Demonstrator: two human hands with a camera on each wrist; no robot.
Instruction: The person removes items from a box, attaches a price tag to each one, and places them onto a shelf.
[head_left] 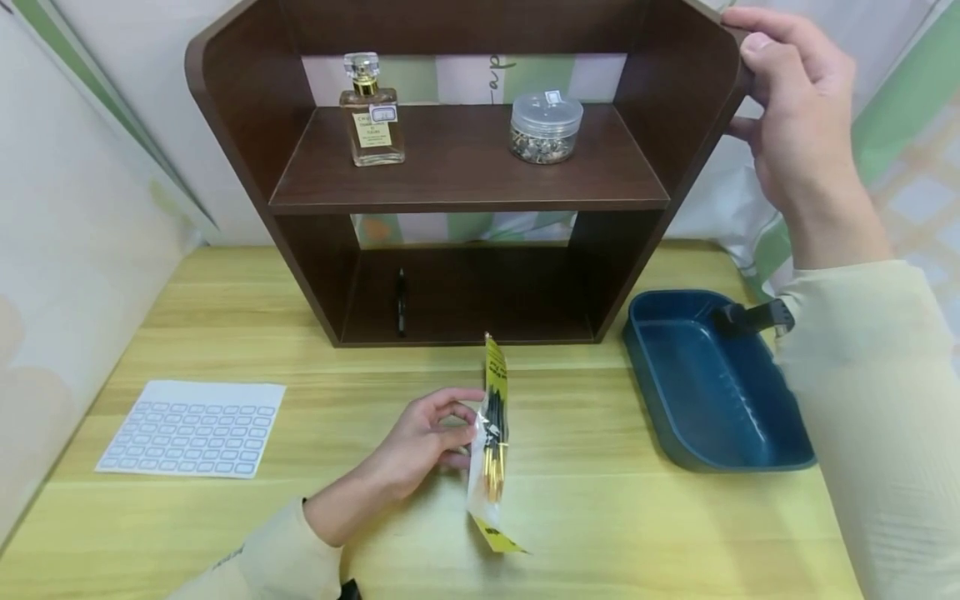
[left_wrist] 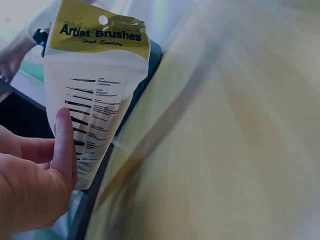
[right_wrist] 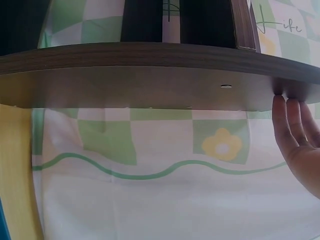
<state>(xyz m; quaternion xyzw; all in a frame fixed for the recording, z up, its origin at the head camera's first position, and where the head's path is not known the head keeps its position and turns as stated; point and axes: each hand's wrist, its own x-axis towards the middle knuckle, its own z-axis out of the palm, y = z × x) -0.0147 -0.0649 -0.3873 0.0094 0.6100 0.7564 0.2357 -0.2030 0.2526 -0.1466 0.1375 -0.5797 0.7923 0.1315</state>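
My left hand [head_left: 427, 442] holds a pack of artist brushes [head_left: 492, 433] on edge in front of the shelf, pinching its left face. The left wrist view reveals the white back of the pack [left_wrist: 95, 90], printed with brush shapes under a yellow "Artist Brushes" header. At upper right, my right hand [head_left: 806, 125] touches the side of the dark brown shelf [head_left: 465, 204]. The right wrist view has its fairly straight fingers [right_wrist: 295, 122] against the outer face of that side panel; the thumb is out of that view.
On the upper shelf stand a perfume bottle [head_left: 372, 125] and a clear lidded jar [head_left: 546, 129] of small pieces. A black pen [head_left: 401, 302] lies in the lower compartment. A label sheet [head_left: 191, 429] lies at left, and a blue basin [head_left: 712, 400] sits at right beneath my right forearm.
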